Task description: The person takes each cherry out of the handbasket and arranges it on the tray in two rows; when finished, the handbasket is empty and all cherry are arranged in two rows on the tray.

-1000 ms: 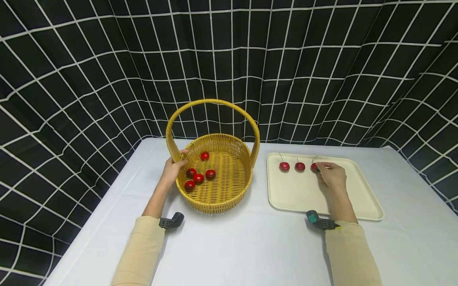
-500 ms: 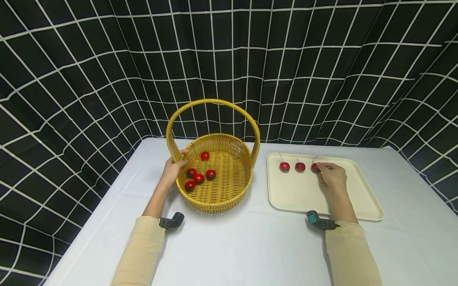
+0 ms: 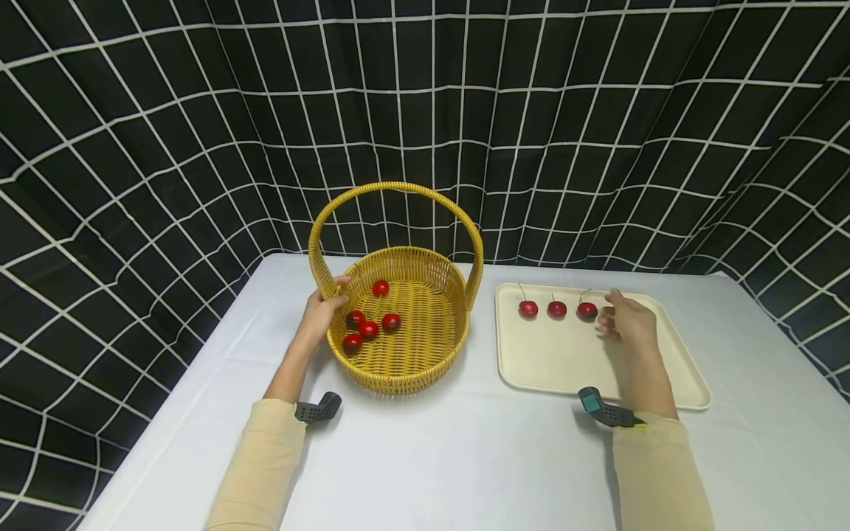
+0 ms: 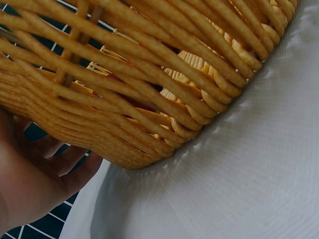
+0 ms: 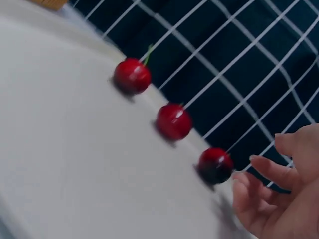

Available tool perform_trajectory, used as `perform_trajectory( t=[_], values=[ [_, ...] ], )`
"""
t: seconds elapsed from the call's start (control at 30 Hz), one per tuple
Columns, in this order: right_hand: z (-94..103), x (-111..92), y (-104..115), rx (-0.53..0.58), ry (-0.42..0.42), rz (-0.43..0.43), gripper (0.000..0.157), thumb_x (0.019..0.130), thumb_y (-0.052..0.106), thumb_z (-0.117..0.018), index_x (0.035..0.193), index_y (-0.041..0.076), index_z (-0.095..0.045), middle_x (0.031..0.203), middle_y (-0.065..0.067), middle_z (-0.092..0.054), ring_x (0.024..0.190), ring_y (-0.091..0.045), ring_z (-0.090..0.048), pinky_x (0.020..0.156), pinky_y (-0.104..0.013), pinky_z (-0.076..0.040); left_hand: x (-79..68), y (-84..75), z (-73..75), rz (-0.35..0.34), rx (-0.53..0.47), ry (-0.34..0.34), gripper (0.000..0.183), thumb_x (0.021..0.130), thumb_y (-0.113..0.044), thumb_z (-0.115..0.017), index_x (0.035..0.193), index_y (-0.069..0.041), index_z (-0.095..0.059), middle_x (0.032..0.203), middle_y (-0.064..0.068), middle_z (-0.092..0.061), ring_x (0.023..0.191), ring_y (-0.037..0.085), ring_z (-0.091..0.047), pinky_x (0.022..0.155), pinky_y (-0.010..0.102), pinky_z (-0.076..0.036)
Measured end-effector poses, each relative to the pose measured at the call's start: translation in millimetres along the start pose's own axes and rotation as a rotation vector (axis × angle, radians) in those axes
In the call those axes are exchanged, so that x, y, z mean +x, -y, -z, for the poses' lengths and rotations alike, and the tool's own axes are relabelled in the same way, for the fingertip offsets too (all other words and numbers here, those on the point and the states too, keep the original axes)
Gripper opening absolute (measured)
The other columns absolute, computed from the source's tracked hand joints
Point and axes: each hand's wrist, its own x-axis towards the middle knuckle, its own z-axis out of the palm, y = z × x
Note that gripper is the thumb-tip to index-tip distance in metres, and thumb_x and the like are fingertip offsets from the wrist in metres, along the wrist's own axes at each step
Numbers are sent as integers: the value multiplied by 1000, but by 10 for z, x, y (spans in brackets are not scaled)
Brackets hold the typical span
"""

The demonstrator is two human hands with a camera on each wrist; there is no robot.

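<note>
A yellow wicker basket (image 3: 398, 376) with a tall arched handle stands on the table, several red cherries (image 3: 368, 329) lying in its left part. My left hand (image 3: 319, 313) grips the basket's left side at the foot of the handle; in the left wrist view, fingers (image 4: 70, 162) curve behind the woven wall. Three stemmed cherries sit in a row along the back of a cream tray (image 3: 551, 361). Just right of the rightmost cherry (image 3: 587, 311), my right hand (image 3: 631, 321) hovers over the tray with parted fingers and nothing between them. That cherry shows a dark patch in the right wrist view.
A white cloth (image 3: 451, 457) covers the table. Behind and at both sides hangs a black curtain (image 3: 412, 110) with a white grid. Each wrist wears a dark strapped device, such as the right one (image 3: 607, 409).
My right hand has let go of the rightmost cherry and drawn back to the right, its fingers spreading. The cherry stays on the tray. My left hand keeps its hold on the basket.
</note>
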Motion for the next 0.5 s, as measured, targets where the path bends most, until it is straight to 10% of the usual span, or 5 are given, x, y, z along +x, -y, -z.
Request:
perform_trajectory(
  t=[0.5],
  values=[
    [105, -345, 374, 563, 349, 79, 44, 89, 46, -57, 115, 10, -56, 99, -2, -65, 86, -19, -69, 76, -35, -54, -207, -275, -35, -10, 18, 16, 46, 94, -1, -44, 139, 2, -42, 144, 22, -38, 133, 34, -33, 109, 48, -24]
  ],
)
